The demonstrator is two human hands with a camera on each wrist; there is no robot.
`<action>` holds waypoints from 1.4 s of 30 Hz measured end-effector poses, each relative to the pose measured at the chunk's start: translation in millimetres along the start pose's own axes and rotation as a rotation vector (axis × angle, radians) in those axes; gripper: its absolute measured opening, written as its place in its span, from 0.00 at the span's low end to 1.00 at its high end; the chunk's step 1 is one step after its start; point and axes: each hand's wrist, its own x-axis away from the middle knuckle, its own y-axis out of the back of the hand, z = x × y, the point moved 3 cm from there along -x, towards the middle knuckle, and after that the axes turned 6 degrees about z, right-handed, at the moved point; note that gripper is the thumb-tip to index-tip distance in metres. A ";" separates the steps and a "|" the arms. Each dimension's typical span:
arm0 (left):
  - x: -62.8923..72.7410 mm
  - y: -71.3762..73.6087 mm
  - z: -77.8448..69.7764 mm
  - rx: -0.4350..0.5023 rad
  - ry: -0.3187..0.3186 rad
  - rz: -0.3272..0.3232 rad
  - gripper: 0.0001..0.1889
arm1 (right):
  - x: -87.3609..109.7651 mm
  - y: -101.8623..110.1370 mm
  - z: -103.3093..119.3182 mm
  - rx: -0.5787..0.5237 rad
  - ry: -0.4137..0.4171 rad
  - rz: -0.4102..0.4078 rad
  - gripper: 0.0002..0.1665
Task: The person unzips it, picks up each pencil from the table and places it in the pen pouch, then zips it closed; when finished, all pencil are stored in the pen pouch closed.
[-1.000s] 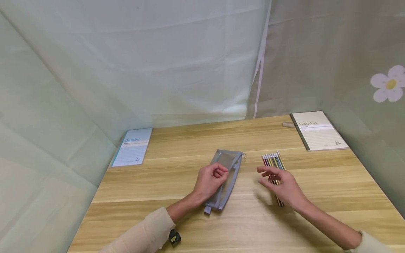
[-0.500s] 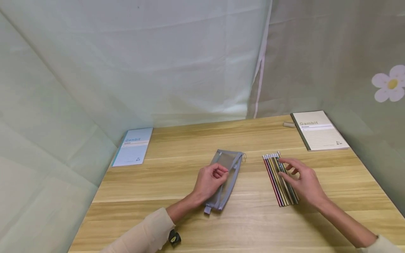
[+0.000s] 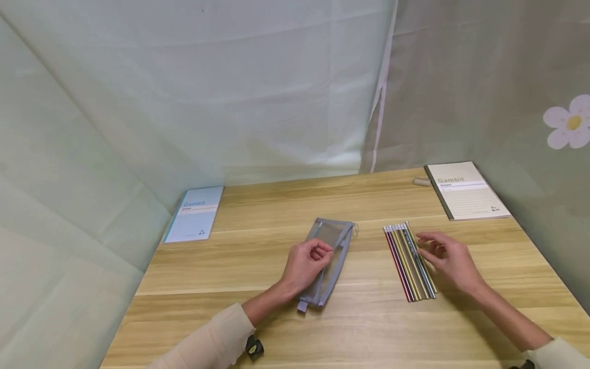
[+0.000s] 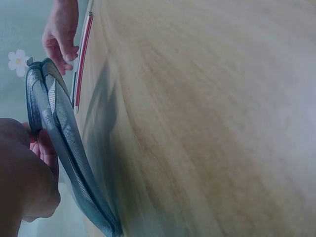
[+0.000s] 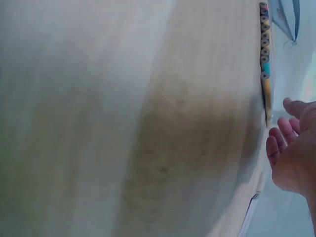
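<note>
Left of the table's middle, my left hand (image 3: 304, 266) holds a grey mesh pencil case (image 3: 335, 264) at its upper edge. In the left wrist view the pencil case (image 4: 69, 143) stands tilted off the table, with fingertips partly hidden behind it. Several pencils (image 3: 407, 264) lie side by side to its right, eraser ends away from me. My right hand (image 3: 454, 261) hovers at their right side, thumb and forefinger apart, holding nothing. In the right wrist view that hand (image 5: 296, 158) is just beyond the row of pencils (image 5: 265, 49); whether it touches one cannot be told.
A blue-edged notebook (image 3: 193, 214) lies at the back left. Another notebook (image 3: 466, 190) with a dark spine lies at the back right, a small beige cylinder-like piece (image 3: 422, 182) beside it. Curtains (image 3: 295, 92) enclose the table (image 3: 276, 205).
My right hand has moved to the right across the pencils and off their right side. The pencils now lie spread in a wider flat row. My left hand and the pencil case have not moved.
</note>
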 end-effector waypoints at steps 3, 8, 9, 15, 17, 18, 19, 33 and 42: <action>-0.2 0.4 -0.4 -0.003 -0.003 -0.002 0.03 | 2.3 -1.3 -5.9 -0.045 -0.009 0.017 0.24; -0.2 0.8 -0.5 -0.017 -0.007 0.003 0.03 | 4.3 -3.3 -12.8 -0.044 0.009 0.020 0.22; -0.3 0.8 -0.4 -0.018 -0.007 0.004 0.03 | 4.2 -3.4 -13.4 -0.037 0.013 0.021 0.22; -0.1 1.4 -1.1 -0.023 -0.014 0.003 0.02 | 2.3 -1.4 -13.6 0.009 0.002 0.032 0.21; 0.1 1.6 -1.5 -0.026 -0.016 0.003 0.02 | 1.6 -0.7 -12.9 0.018 -0.015 0.035 0.21; 0.1 1.7 -1.6 -0.027 -0.016 0.003 0.02 | 1.2 -0.3 -12.2 0.022 -0.024 0.036 0.21; 0.1 1.7 -1.6 -0.027 -0.016 0.004 0.02 | 0.7 0.0 -11.2 0.029 -0.035 0.037 0.22; 0.0 2.0 -1.3 -0.029 -0.008 0.011 0.02 | -4.3 -1.8 -6.0 0.123 -0.116 -0.038 0.18; 1.0 2.5 0.2 -0.023 -0.008 0.011 0.02 | -4.2 -2.9 -5.6 0.144 -0.120 -0.069 0.16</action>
